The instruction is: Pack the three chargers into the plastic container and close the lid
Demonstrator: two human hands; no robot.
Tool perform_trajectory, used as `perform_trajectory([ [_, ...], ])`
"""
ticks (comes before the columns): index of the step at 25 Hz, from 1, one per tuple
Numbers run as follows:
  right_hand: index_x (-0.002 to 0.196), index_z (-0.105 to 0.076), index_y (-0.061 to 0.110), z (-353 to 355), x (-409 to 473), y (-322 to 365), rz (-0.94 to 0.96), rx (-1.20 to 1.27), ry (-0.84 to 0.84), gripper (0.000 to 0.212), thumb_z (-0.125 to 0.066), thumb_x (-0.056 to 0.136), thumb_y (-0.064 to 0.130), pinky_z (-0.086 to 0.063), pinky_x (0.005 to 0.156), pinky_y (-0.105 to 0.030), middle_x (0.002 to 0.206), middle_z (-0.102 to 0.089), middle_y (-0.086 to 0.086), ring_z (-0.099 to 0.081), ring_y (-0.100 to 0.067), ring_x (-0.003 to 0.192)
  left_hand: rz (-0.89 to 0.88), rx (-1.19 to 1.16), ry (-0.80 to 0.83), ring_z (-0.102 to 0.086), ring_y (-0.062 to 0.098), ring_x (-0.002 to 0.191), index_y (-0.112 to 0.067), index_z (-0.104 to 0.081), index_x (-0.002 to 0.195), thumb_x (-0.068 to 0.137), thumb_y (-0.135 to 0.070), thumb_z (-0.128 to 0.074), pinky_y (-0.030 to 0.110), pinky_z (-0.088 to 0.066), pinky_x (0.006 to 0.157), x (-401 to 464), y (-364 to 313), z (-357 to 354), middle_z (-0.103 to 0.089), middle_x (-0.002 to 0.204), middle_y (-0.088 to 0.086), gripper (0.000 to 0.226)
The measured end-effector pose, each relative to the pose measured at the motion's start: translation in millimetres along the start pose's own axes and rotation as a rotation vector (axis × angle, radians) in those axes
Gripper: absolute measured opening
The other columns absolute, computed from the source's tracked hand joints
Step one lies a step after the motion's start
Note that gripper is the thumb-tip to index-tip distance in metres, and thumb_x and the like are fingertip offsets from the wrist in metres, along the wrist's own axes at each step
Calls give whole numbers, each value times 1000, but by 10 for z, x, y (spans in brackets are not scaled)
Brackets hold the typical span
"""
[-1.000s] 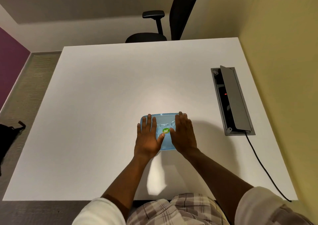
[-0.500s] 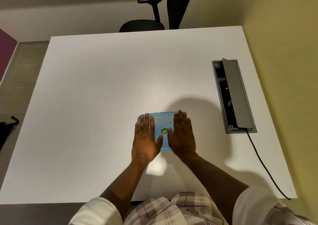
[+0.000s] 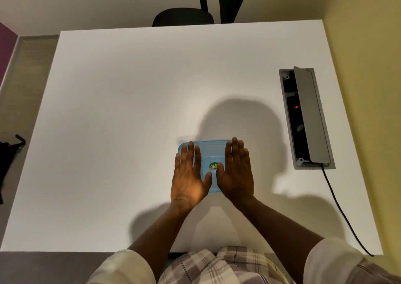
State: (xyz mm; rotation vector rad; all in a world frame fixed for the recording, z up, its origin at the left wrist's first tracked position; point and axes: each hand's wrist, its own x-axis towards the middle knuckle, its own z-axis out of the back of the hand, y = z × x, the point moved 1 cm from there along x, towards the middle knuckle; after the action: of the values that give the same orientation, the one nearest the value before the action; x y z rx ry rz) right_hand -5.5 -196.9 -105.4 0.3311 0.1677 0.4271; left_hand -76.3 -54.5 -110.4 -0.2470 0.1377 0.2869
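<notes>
A blue translucent plastic container (image 3: 213,152) sits on the white table (image 3: 130,110), near the front edge, with its lid on. A green round sticker (image 3: 213,166) marks the middle of the lid. My left hand (image 3: 188,179) lies flat, palm down, on the lid's left half with its fingers stretched out. My right hand (image 3: 236,175) lies flat on the right half in the same way. Both thumbs point inward beside the sticker. No chargers show; the lid and my hands hide the inside.
A grey cable box (image 3: 306,118) with its flap raised is set into the table at the right, and a black cable (image 3: 338,203) runs from it over the front edge. A black office chair (image 3: 184,16) stands behind the table. A black bag (image 3: 8,153) lies on the floor at left.
Both hands stay flat on the lid in the same spots. The view has tilted downward, and the shadow of my head now falls on the table behind the container.
</notes>
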Motion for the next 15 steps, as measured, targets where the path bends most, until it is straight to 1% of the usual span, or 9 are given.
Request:
perform_trajectory([
  [6,154,-10,2,-36,6,1,-13,23,-17,75,-42,96,36,-10,124,-46,164,-8,-17,-3,-31,152,-3,-6,-9,11,28,157,-14,5,160,95,-68,-17,45,-6,129,-20,1,4,10,169,7,87],
  [9,154,-10,2,-36,15,-13,-6,23,-19,74,-41,96,36,-8,124,-45,164,-8,-17,-3,-31,152,-16,-9,-28,9,30,157,-13,2,160,95,-69,-16,45,-5,128,-4,2,13,7,170,8,87],
  [11,154,-10,2,-32,-6,-11,-10,25,-6,73,-40,97,36,-7,124,-44,164,-8,-17,-3,-31,152,-1,6,-14,8,29,157,-13,0,160,95,-67,-15,44,-5,129,-15,6,12,6,170,8,86],
  [14,154,-4,4,67,2,42,-3,52,9,73,-38,98,36,-3,124,-42,164,-3,-15,0,-29,153,0,-22,41,10,26,157,-14,2,160,95,-64,-21,42,-5,129,-13,-19,110,8,170,7,85],
  [15,155,-3,5,85,20,22,-3,69,10,73,-39,98,36,-2,125,-41,165,-2,-14,0,-29,153,-13,-42,30,12,24,157,-14,2,160,96,-63,-23,42,-5,129,6,5,130,9,170,6,85],
])
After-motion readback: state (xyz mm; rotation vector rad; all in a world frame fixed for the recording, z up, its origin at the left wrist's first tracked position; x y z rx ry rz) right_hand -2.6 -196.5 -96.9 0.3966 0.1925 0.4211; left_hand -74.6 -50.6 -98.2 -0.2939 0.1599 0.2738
